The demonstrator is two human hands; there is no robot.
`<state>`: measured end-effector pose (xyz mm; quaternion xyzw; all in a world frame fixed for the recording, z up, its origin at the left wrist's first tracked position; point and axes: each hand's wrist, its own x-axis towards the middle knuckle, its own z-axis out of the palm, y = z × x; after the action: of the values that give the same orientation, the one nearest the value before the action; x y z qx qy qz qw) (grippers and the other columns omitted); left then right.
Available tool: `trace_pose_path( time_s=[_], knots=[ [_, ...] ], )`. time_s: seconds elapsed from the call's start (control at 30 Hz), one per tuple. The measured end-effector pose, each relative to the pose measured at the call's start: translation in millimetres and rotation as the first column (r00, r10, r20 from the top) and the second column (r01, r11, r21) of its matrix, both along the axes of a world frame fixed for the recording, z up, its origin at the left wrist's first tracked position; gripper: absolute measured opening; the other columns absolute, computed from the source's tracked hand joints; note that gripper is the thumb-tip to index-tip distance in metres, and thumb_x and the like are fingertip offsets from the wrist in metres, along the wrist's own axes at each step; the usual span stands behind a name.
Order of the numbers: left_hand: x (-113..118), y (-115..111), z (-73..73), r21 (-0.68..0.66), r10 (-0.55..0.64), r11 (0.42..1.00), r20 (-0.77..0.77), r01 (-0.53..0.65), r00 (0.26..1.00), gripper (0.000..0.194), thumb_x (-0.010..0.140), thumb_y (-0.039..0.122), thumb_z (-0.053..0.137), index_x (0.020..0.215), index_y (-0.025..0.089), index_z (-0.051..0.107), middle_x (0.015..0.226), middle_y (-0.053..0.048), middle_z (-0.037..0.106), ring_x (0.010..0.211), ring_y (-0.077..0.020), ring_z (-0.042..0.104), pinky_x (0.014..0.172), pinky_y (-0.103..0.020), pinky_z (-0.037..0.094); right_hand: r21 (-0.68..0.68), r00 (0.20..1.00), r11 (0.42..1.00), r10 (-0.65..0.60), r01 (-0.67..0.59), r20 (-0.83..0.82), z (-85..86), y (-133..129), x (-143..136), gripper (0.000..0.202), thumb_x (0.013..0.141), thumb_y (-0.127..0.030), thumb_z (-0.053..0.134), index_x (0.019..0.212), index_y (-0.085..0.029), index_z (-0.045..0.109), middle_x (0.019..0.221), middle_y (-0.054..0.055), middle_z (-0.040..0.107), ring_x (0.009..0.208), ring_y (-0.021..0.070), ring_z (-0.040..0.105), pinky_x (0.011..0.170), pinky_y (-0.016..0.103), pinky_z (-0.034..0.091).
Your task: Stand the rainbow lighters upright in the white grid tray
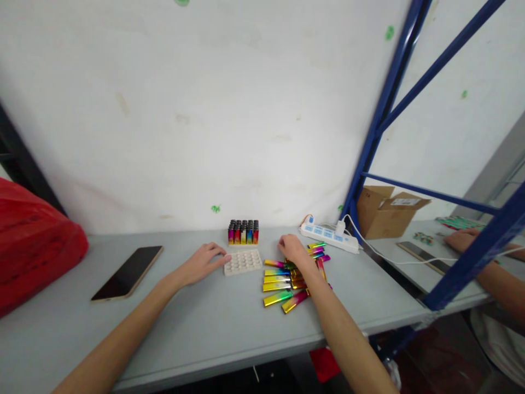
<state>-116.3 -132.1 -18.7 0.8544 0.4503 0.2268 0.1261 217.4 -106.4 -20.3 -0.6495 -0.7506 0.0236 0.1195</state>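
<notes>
A white tray with rows of round holes [243, 262] lies flat on the grey table. At its left edge rests my left hand [204, 264], fingers apart, with the thumb and a fingertip at the rim. My right hand [292, 249] is over the far side of a loose heap of shiny, colour-fading lighters [276, 286]. Its fingers are curled together and face away, so whatever is in them is hidden. Just behind the tray, several black-topped lighters [243, 233] stand upright in close rows in a second white holder.
On the left lie a dark-screened phone [128, 272] and a red plastic bag [35, 246]. A white power strip [330, 237] with cables sits behind the heap. Blue rack posts [375, 128] rise at the right; beyond them are a cardboard box [388, 212] and another person's hands [461, 239].
</notes>
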Motion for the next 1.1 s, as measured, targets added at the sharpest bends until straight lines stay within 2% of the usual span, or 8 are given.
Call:
trace_pose_path(
  time_s=[0.17,0.37,0.6,0.7,0.87,0.93,1.0,1.1],
  knots=[
    [4.8,-8.4,0.9,-0.001,0.054,0.999,-0.087,-0.055,0.995,0.068,0.075,0.076,0.06,0.113,0.02,0.069,0.118,-0.011,0.064,0.111,-0.0292,0.058,0.101,-0.041,0.044,0.074,0.994,0.996,0.062,-0.056,-0.086,-4.4,1.4,-4.0,0.04,0.085,-0.013,0.063,0.124,-0.017,0.064,0.129,0.013,0.055,0.12,0.02,0.054,0.104,0.026,0.037],
    [16.3,-16.3,3.0,0.01,0.073,0.997,-0.155,-0.072,0.985,0.07,0.065,0.068,0.071,0.114,0.017,0.066,0.115,-0.012,0.063,0.108,-0.0311,0.059,0.097,-0.04,0.046,0.045,0.977,0.981,-0.183,0.189,-0.112,-7.9,-0.4,-4.1,0.047,0.094,-0.033,0.054,0.136,-0.013,0.052,0.119,0.019,0.061,0.113,0.0305,0.058,0.096,0.041,0.043],
    [18.7,-19.3,7.6,-0.041,0.023,0.999,-0.14,-0.029,0.99,0.068,0.067,0.063,0.071,0.115,0.015,0.064,0.109,-0.011,0.061,0.105,-0.028,0.059,0.096,-0.037,0.047,0.104,0.976,0.994,-0.006,0.029,-0.216,-11.0,6.3,-4.9,0.029,0.092,-0.009,0.045,0.115,-0.013,0.062,0.117,0.017,0.06,0.102,0.0201,0.061,0.09,0.029,0.044],
    [14.9,-19.2,9.0,-0.039,0.023,0.999,-0.135,-0.029,0.991,0.07,0.065,0.066,0.072,0.114,0.015,0.065,0.107,-0.01,0.062,0.103,-0.0278,0.06,0.095,-0.036,0.048,0.174,0.87,0.985,0.08,0.007,-0.487,-7.4,9.9,-5.6,0.024,0.094,-0.014,0.042,0.113,-0.014,0.056,0.096,0.01,0.063,0.084,0.0168,0.062,0.082,0.028,0.047],
    [13.5,-17.4,8.1,-0.038,0.019,0.999,-0.123,-0.023,0.992,0.073,0.065,0.07,0.072,0.114,0.016,0.066,0.105,-0.009,0.062,0.101,-0.0277,0.059,0.094,-0.037,0.048,0.022,0.393,0.992,0.068,-0.121,-0.917,-0.2,8.3,-21.1,0.024,0.096,-0.042,0.039,0.111,-0.023,0.042,0.068,-0.007,0.05,0.044,0.0088,0.038,0.048,0.021,0.035],
    [14.9,-17.2,7.3,-0.04,0.008,0.999,-0.122,-0.013,0.993,0.074,0.067,0.071,0.07,0.115,0.015,0.065,0.106,-0.01,0.061,0.102,-0.0276,0.059,0.094,-0.038,0.048,0.015,0.292,0.971,0.087,-0.239,-0.952,1.8,2.9,-30.9,0.031,0.093,-0.053,0.041,0.105,-0.025,0.044,0.061,-0.011,0.039,0.042,0.0081,0.029,0.045,0.019,0.028],
    [17.2,-17.5,6.3,-0.04,-0.003,0.999,-0.123,-0.002,0.992,0.075,0.069,0.072,0.068,0.117,0.014,0.065,0.106,-0.01,0.061,0.102,-0.0275,0.059,0.095,-0.038,0.047,0.036,0.292,0.953,0.128,-0.301,-0.948,3.6,-4.5,-40.5,0.038,0.091,-0.061,0.041,0.096,-0.024,0.047,0.057,-0.011,0.033,0.043,0.0085,0.026,0.045,0.02,0.025],
    [21.6,-18.4,3.6,-0.032,-0.009,0.999,-0.113,0.005,0.994,0.077,0.068,0.072,0.07,0.119,0.014,0.064,0.106,-0.011,0.061,0.101,-0.0273,0.059,0.094,-0.038,0.047,0.152,0.457,0.958,0.252,-0.244,-0.853,6.4,-16.6,-53.6,0.047,0.09,-0.066,0.041,0.077,-0.021,0.05,0.057,-0.007,0.038,0.051,0.0106,0.034,0.05,0.023,0.027]
  ],
)
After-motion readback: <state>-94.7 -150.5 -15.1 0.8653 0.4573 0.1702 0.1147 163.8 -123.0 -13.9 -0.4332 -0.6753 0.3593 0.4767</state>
